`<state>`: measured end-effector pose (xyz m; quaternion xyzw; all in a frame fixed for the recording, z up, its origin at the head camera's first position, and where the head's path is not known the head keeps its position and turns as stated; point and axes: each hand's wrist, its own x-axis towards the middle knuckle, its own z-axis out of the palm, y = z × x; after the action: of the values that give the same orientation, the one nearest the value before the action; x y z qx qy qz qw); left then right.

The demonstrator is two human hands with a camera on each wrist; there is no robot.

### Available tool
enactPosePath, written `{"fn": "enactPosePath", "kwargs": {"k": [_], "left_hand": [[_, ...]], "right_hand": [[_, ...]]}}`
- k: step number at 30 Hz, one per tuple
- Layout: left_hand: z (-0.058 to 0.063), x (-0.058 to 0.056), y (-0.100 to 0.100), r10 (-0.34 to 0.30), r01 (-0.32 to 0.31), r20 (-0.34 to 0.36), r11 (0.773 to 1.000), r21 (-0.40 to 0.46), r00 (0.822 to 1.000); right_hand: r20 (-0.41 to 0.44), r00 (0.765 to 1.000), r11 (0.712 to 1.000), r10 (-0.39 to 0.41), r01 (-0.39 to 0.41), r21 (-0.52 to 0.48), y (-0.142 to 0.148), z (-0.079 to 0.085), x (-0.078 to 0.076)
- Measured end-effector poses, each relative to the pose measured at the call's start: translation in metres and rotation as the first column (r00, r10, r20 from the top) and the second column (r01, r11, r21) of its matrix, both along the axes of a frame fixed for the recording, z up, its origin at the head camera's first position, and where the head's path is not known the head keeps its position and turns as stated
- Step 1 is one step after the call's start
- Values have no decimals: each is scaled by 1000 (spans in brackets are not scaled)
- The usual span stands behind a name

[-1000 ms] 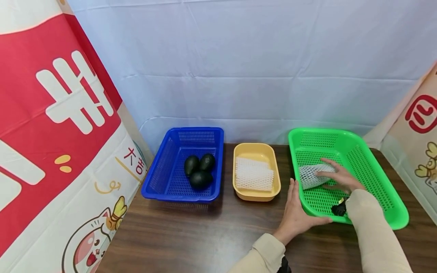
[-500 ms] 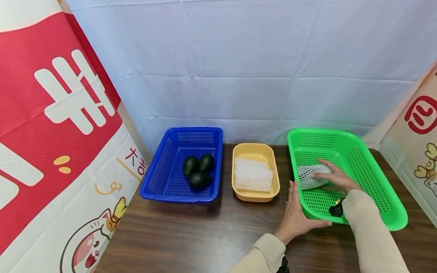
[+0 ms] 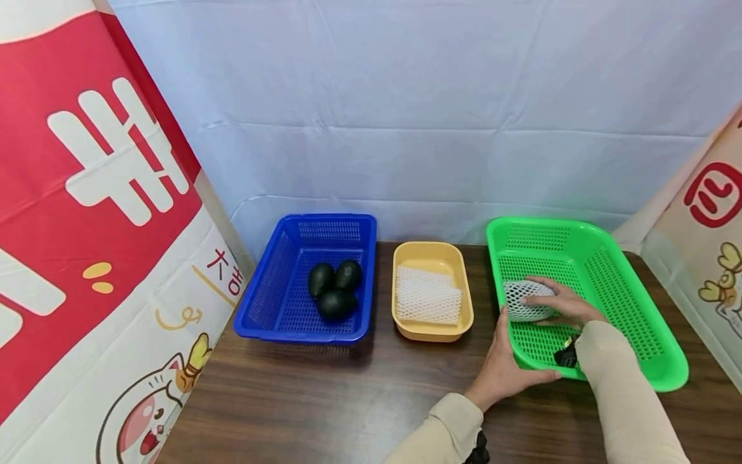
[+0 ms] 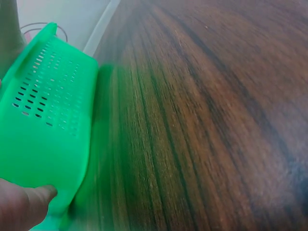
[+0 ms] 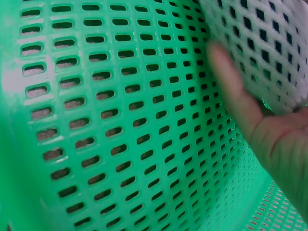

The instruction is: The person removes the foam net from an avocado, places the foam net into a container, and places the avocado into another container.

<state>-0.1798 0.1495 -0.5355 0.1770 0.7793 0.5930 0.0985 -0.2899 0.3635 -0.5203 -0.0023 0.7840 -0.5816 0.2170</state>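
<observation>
In the head view my right hand [image 3: 570,306] is inside the green basket [image 3: 655,322], holding an avocado-shaped fruit in a white foam net sleeve [image 3: 518,301]. Dark patches show through the mesh in the right wrist view, where the foam net sleeve [image 5: 269,43] lies against my thumb and palm. My left hand [image 3: 503,370] rests on the outside of the basket's near left corner, fingers along the left wall and thumb across the front. The left wrist view shows only part of that hand [image 4: 24,204] against the green wall [image 4: 43,144].
To the left, a yellow tray [image 3: 433,334] holds flat white foam nets [image 3: 429,296]. Further left, a blue basket [image 3: 266,309] contains three dark green avocados [image 3: 336,304]. Both stand on the brown wooden table [image 3: 324,399], before a pale cloth backdrop [image 3: 406,129].
My right hand has shifted left inside the green basket with the netted fruit, which now lies close to the left wall and looks shorter. My left hand keeps its place on the basket.
</observation>
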Motion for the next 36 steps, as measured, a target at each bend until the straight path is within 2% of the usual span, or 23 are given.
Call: {"fn": "enactPosePath", "kwargs": {"k": [4, 12, 20, 23, 31, 36], "left_hand": [[2, 0, -2, -6, 6, 18, 1000, 2, 1000], [1, -1, -3, -19, 19, 16, 1000, 4, 1000], [2, -2, -3, -37, 37, 23, 999, 9, 999], [3, -3, -3, -36, 36, 29, 999, 9, 999], [3, -1, -3, -22, 21, 62, 1000, 16, 998], [3, -1, -3, -17, 16, 73, 1000, 12, 997]], "right_hand": [[24, 1000, 998, -14, 15, -55, -2, 0, -1], [18, 999, 998, -27, 28, -59, -6, 0, -2], [-45, 999, 999, -28, 28, 16, -2, 0, -1], [-39, 998, 999, -42, 42, -11, -2, 0, 0], [53, 995, 984, -82, 89, -157, -3, 1, 1], [28, 994, 981, -103, 106, -160, -2, 1, 2]]}}
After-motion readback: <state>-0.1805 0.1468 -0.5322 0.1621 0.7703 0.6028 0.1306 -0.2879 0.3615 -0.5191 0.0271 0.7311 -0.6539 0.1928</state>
